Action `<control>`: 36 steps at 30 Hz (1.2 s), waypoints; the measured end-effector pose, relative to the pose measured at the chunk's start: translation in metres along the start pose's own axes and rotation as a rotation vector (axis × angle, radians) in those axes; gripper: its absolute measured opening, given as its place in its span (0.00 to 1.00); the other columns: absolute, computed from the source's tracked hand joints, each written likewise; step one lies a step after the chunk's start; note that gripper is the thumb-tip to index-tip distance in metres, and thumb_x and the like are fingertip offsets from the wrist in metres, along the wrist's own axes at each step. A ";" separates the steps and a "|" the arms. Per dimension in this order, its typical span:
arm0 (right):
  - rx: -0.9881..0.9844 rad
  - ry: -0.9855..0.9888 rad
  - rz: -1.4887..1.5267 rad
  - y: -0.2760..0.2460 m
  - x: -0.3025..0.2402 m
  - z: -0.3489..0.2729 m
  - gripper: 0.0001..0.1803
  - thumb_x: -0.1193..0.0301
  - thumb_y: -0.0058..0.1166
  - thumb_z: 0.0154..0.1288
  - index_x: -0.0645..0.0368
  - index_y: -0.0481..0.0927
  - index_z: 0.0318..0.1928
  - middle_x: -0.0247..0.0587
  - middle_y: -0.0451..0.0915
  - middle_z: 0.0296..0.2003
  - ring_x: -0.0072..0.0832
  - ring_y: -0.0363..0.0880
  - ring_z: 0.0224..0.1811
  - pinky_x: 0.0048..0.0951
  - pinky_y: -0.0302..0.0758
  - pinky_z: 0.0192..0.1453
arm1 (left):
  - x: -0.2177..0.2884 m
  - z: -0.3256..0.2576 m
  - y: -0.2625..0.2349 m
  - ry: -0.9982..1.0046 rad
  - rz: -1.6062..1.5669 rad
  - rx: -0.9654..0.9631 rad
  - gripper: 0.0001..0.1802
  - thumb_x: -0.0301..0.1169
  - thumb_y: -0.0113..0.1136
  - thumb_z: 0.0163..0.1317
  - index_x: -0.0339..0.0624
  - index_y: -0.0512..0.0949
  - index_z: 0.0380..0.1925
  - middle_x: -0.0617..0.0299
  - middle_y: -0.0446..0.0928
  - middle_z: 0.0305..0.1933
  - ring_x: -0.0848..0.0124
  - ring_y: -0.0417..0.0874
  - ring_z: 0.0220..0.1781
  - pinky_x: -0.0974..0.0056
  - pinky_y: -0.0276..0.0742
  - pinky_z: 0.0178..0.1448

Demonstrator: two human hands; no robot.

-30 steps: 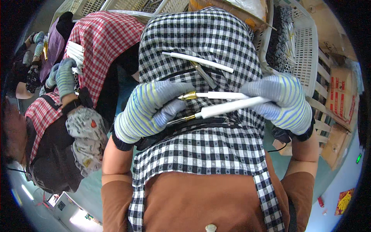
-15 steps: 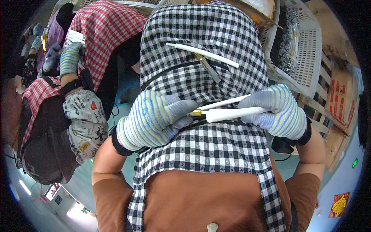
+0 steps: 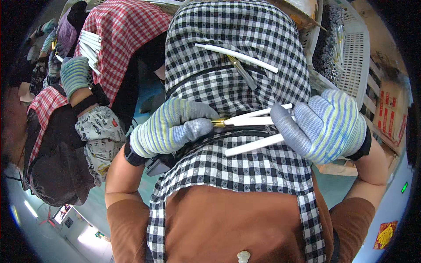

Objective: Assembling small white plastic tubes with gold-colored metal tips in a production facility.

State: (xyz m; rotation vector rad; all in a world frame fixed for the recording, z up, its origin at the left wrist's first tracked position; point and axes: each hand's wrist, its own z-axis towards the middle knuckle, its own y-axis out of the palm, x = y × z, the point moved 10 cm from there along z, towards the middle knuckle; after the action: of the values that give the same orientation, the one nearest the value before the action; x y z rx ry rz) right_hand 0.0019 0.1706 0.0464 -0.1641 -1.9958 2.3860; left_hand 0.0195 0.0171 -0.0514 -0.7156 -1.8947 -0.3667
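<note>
My left hand is closed, thumb and fingers pinching the gold metal ends of slim white sticks that point right. What lies inside that grip is hidden. Close by, my right hand has its thumb near the far ends of those sticks. A separate white stick slants below them, its right end hidden in my right hand. Both hands wear striped knit gloves with grey fingertips. On the checked apron over my lap rest a loose white stick and a slim gold and clear piece crossing under it.
A white plastic basket at the far right holds many clear and dark tubes. Cardboard and wooden slats stand beside it. At my left a person in a red checked apron works with white sticks.
My right hand has moved right and turned, its thumb lifting away. The thicker white stick has dropped lower, apart from the gold end. The left hand keeps its pinch.
</note>
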 end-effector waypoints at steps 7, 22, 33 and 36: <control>-0.004 0.136 0.355 0.016 0.013 -0.001 0.20 0.70 0.60 0.50 0.62 0.78 0.45 0.35 0.71 0.14 0.31 0.72 0.12 0.34 0.64 0.14 | 0.042 -0.004 -0.006 0.304 0.377 0.189 0.14 0.34 0.61 0.60 0.33 0.81 0.38 0.51 0.82 0.28 0.57 0.83 0.28 0.62 0.77 0.34; 0.064 0.170 0.335 0.026 0.015 0.003 0.17 0.70 0.58 0.52 0.62 0.81 0.44 0.37 0.71 0.18 0.31 0.72 0.17 0.32 0.66 0.17 | 0.047 0.010 -0.003 0.306 0.475 0.210 0.17 0.40 0.61 0.59 0.38 0.81 0.40 0.58 0.77 0.21 0.65 0.75 0.18 0.65 0.67 0.24; 0.035 0.173 0.335 0.008 0.008 -0.020 0.17 0.67 0.61 0.52 0.64 0.80 0.41 0.34 0.71 0.16 0.29 0.73 0.17 0.34 0.64 0.18 | 0.041 0.003 0.005 0.227 0.344 0.099 0.20 0.44 0.63 0.57 0.35 0.81 0.36 0.52 0.81 0.27 0.57 0.80 0.25 0.63 0.72 0.30; 0.053 0.491 0.721 0.025 0.032 -0.028 0.15 0.65 0.59 0.56 0.63 0.81 0.38 0.35 0.73 0.17 0.28 0.74 0.20 0.33 0.66 0.23 | 0.063 -0.006 0.008 0.399 0.663 0.188 0.13 0.38 0.61 0.58 0.38 0.80 0.36 0.55 0.75 0.19 0.56 0.77 0.21 0.57 0.70 0.26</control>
State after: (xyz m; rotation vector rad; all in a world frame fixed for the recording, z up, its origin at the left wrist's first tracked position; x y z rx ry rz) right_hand -0.0258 0.1967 0.0154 -1.5236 -1.8128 2.3628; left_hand 0.0103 0.0400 0.0075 -1.0055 -1.2106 0.0894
